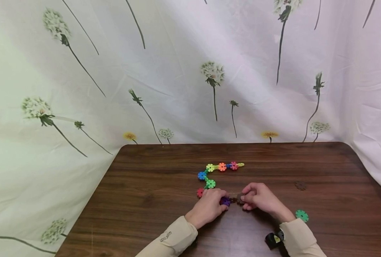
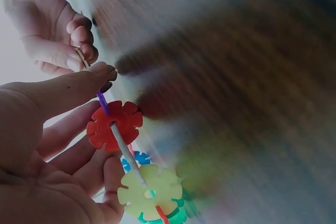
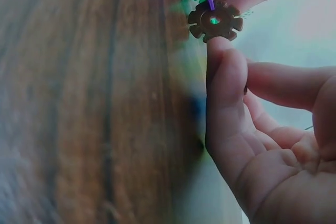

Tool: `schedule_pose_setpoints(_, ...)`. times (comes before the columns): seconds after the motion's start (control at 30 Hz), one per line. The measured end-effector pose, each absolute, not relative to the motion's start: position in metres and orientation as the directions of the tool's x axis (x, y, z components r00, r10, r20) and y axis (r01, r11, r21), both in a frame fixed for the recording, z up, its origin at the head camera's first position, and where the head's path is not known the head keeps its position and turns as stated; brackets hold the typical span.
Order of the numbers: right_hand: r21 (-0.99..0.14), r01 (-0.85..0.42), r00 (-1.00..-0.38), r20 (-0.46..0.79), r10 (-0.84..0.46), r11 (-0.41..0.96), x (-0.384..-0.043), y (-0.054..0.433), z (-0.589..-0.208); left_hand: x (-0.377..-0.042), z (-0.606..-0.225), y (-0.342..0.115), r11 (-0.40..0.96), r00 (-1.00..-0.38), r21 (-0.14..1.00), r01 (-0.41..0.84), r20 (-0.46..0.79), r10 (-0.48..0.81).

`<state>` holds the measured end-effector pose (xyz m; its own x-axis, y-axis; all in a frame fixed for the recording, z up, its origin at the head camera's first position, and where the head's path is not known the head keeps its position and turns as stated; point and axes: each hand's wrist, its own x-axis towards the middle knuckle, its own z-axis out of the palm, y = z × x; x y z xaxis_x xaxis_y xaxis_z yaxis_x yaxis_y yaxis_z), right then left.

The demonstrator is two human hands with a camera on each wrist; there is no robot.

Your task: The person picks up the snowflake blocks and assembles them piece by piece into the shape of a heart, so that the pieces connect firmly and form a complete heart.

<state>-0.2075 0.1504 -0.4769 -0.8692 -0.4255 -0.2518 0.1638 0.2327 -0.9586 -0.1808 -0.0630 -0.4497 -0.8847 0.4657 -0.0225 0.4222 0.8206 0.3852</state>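
Note:
A chain of interlocking notched plastic discs winds across the table, with a yellow-green disc (image 1: 210,167), a blue disc (image 1: 202,175) and a red disc (image 2: 114,126) among its links. My left hand (image 1: 208,207) pinches the purple disc (image 1: 225,201) near the chain's lower end. Joined to the purple one is a brown disc (image 3: 215,21). My right hand (image 1: 262,200) pinches another brown disc (image 1: 240,199) between thumb and fingers, right beside the first brown one. Whether these two brown discs are slotted together, I cannot tell.
On the right of the dark wooden table (image 1: 139,178) lie a loose brown disc (image 1: 301,185) and a loose green disc (image 1: 302,215), the latter close to the right sleeve. A white cloth (image 1: 177,89) with dandelion prints hangs behind the table.

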Motion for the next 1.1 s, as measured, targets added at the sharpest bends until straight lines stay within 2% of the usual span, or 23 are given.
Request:
schedule_pose_setpoints(0.13,-0.961,0.173,-0.866,-0.252,-0.431,0.215,-0.207,0.1484,-0.4782,-0.1814,-0.4496,-0.0629,0.813,-0.879,0.386,0.435,-0.012,0.476)
schedule_pose_setpoints(0.5,-0.965,0.196,-0.874,-0.252,-0.416,0.173,-0.2065,0.1441,-0.4804,-0.1826,-0.4521,-0.0648,0.748,-0.816,0.364,0.555,0.065,0.574)
schedule_pose_setpoints(0.77,-0.963,0.205,-0.869,-0.262,-0.419,0.176,-0.2083,0.1481,-0.4764,-0.1815,-0.4525,-0.0641,0.723,-0.803,0.385,0.573,0.089,0.589)
schedule_pose_setpoints(1.1,-0.965,0.203,-0.9,-0.251,-0.357,0.168,-0.2086,0.1469,-0.4745,-0.1816,-0.4529,-0.062,0.721,-0.8,0.371,0.585,0.117,0.588)
